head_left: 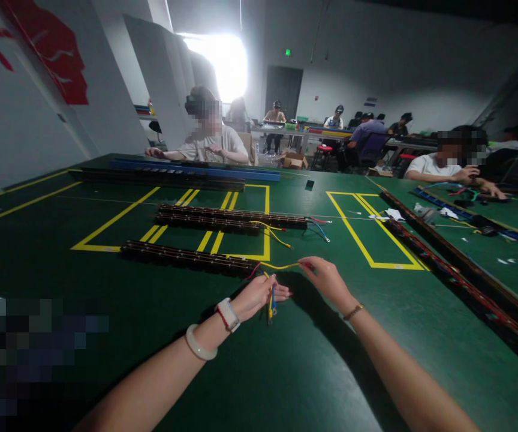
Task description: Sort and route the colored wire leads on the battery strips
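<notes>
A long dark strip (191,257) with wires along it lies on the green table in front of me. Several coloured wires come out of its right end. My left hand (256,295), with a watch on its wrist, is closed on a bundle of yellow and blue wires (271,306) whose ring terminals hang below the fingers. My right hand (324,276) pinches the end of a yellow wire (281,267) drawn out from the strip. Its fingertips cover that wire's tip. A red wire (253,271) curves down beside the strip's end towards my left hand.
Two similar strips (232,217) lie just beyond, their wire ends pointing right. Blue and black channels (187,171) lie at the far edge, near a person in white. More wired strips (457,270) run down the right side. Yellow tape (396,265) marks the green table (286,372).
</notes>
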A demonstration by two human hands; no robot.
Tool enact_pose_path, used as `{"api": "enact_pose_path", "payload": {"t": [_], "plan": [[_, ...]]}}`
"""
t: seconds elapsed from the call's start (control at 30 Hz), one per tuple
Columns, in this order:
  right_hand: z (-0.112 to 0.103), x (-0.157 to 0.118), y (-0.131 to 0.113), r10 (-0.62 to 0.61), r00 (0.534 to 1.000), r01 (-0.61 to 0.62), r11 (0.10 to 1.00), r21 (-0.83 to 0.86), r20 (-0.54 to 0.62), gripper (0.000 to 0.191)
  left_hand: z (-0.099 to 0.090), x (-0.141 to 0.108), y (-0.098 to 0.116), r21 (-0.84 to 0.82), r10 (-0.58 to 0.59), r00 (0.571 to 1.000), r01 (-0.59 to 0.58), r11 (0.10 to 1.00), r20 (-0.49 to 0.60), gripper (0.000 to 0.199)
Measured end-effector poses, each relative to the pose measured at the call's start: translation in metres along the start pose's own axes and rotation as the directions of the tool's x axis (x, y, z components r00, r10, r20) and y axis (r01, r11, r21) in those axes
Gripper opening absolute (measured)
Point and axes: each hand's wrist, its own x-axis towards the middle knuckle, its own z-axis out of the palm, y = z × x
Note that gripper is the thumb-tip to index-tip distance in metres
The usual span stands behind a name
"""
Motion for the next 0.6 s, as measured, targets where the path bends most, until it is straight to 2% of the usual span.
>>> {"api": "enact_pose_path", "payload": {"t": [0.07,0.13,0.27,0.37,0.5,0.6], "plan": [[0.012,0.005,0.01,0.041,0.999,-0.041,0.996,-0.077,0.001,0.016,0.0,-0.001,0.002,-0.003,-0.017,1.0,0.017,1.0,0.0,0.022],[0.023,0.007,0.016,0.052,0.997,-0.041,0.982,-0.183,0.053,0.016,-0.002,-0.002,0.003,-0.016,-0.039,0.999,0.039,0.999,0.018,0.023],[0.036,0.005,0.015,0.015,0.986,0.052,0.919,-0.391,0.165,0.018,-0.007,-0.001,0.004,-0.075,-0.071,0.995,0.076,0.994,0.073,0.02],[0.034,0.0,0.009,-0.028,0.986,0.106,0.871,-0.481,0.167,0.016,-0.01,0.0,0.004,-0.107,-0.07,0.993,0.081,0.991,0.1,0.02],[0.024,-0.007,-0.001,-0.162,0.986,0.162,0.865,-0.475,0.042,0.018,-0.01,0.001,0.002,-0.141,-0.054,0.991,0.072,0.987,0.125,0.022],[0.018,-0.013,-0.015,-0.312,0.95,0.298,0.884,-0.36,0.022,0.02,-0.009,0.002,0.001,-0.157,-0.029,0.991,0.049,0.986,0.127,0.019]]}}
